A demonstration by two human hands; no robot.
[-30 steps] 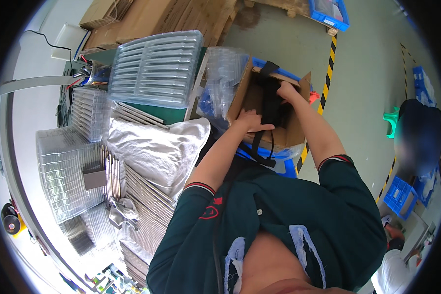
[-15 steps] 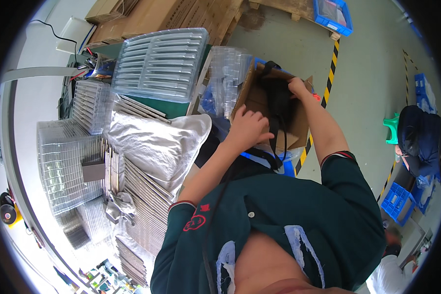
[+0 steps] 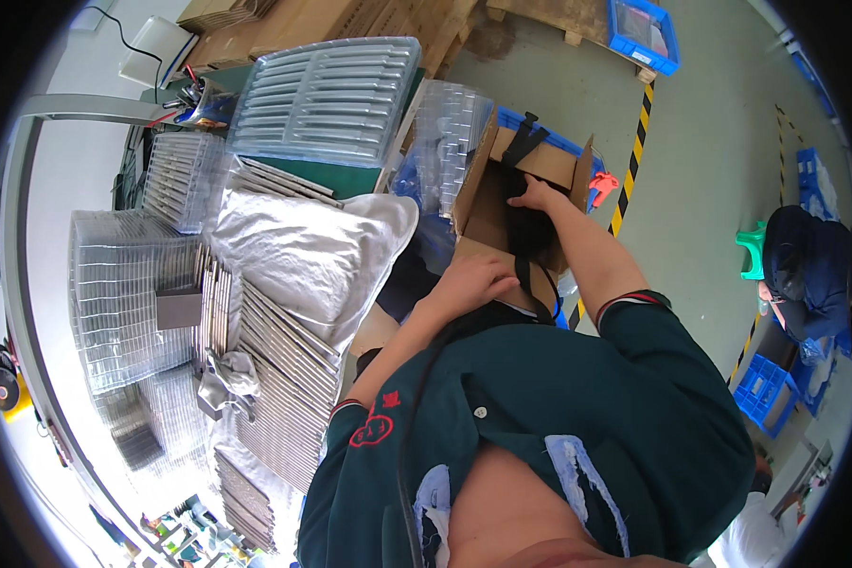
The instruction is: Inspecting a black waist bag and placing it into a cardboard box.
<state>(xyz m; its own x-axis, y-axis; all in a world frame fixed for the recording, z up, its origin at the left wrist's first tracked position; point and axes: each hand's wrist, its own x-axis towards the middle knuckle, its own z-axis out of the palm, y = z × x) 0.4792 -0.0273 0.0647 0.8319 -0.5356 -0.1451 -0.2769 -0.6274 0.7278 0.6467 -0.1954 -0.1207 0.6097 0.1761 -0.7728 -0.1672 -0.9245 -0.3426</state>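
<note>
An open cardboard box (image 3: 488, 194) stands on the floor beside the workbench, with something black (image 3: 530, 227) inside it. My right hand (image 3: 537, 194) reaches into the box and touches the black thing; whether it grips it is hidden. My left hand (image 3: 473, 281) rests on the near cardboard wall of the box with its fingers curled over the edge. A black strap (image 3: 530, 284) hangs over that near edge.
The bench on the left carries stacks of clear plastic trays (image 3: 327, 90), a silver foil bag (image 3: 298, 246) and rows of thin grey sheets (image 3: 275, 341). Blue crates (image 3: 644, 33) stand on the floor. Another person in dark clothes (image 3: 809, 275) crouches at the right by a yellow-black floor line (image 3: 625, 189).
My left hand slid down from inside the box to its near edge. My right hand went deeper into the box. The view has tilted slightly.
</note>
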